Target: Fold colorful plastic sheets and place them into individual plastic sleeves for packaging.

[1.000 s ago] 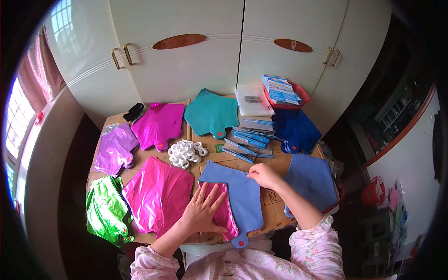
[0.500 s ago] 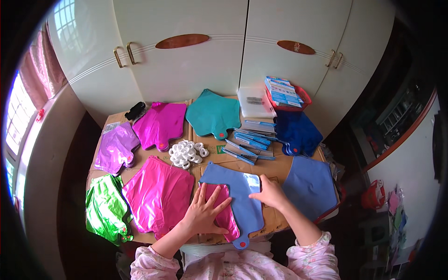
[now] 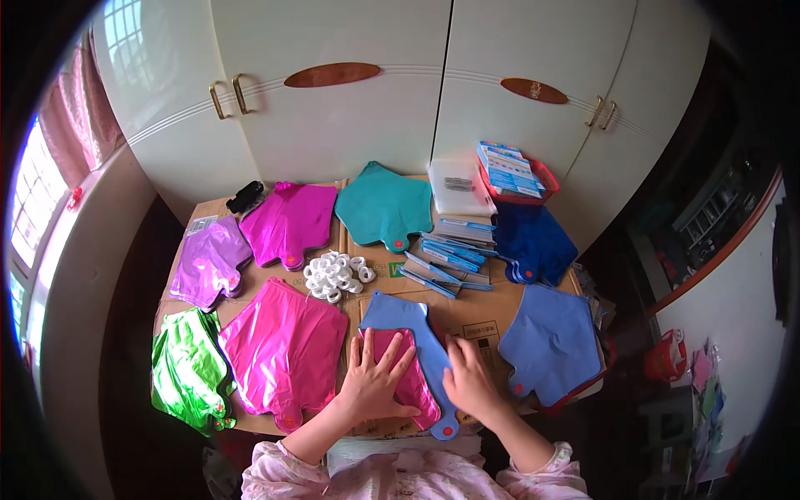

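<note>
two hands (image 3: 421, 382) flat on pink balloon (image 3: 407, 377)

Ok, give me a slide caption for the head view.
Both hands, left hand and right hand, press a pink balloon onto a blue balloon.

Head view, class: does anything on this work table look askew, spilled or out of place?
Mostly tidy. The slim blue packets lie fanned in a loose slide rather than a square stack, beside the neat pile of white rings. The foil sheets sit in separate colour piles; both hands press flat on the pink-on-blue one.
</note>
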`<control>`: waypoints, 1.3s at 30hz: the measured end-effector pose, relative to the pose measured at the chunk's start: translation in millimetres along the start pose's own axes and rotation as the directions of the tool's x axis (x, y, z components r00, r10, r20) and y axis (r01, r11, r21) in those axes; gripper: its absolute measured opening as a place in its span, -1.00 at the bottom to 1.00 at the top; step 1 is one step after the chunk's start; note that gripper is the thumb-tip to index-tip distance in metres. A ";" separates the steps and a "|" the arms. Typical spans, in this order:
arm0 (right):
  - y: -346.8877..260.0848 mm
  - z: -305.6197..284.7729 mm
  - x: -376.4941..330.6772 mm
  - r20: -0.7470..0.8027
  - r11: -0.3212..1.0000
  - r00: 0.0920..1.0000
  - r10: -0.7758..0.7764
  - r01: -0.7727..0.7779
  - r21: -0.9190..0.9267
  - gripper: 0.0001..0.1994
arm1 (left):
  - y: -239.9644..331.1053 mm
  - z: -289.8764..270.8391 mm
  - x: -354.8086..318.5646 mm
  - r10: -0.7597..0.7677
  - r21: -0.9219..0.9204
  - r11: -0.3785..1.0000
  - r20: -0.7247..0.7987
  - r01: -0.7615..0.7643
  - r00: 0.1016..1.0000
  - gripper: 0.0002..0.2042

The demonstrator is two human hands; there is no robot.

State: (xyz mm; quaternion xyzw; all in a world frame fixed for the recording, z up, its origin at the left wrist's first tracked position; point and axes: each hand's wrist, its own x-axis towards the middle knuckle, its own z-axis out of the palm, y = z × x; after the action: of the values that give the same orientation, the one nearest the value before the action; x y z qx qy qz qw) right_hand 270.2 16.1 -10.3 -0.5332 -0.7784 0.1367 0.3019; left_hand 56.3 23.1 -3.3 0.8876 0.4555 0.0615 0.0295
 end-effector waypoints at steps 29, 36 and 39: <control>-27.7 26.3 -15.9 0.176 0.922 0.948 -0.266 0.303 -0.242 -0.59 | -22.7 1.7 44.0 -0.470 -0.577 0.742 -0.086 0.340 0.879 -0.81; -31.4 18.6 -17.3 0.120 0.905 0.951 -0.286 0.309 -0.292 -0.60 | -38.7 6.9 39.5 -0.392 -0.587 0.761 -0.076 0.277 0.917 -0.85; -27.1 20.6 -21.2 0.132 0.897 0.952 -0.278 0.306 -0.319 -0.61 | -41.8 6.2 39.1 -0.370 -0.599 0.755 -0.053 0.267 0.928 -0.85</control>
State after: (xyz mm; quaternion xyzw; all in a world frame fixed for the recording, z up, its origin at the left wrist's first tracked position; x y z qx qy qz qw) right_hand 242.6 -11.7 -18.7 -0.4477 -0.8732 -0.0227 0.1913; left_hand 46.1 79.3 -10.7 0.7362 0.5600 0.2665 0.2708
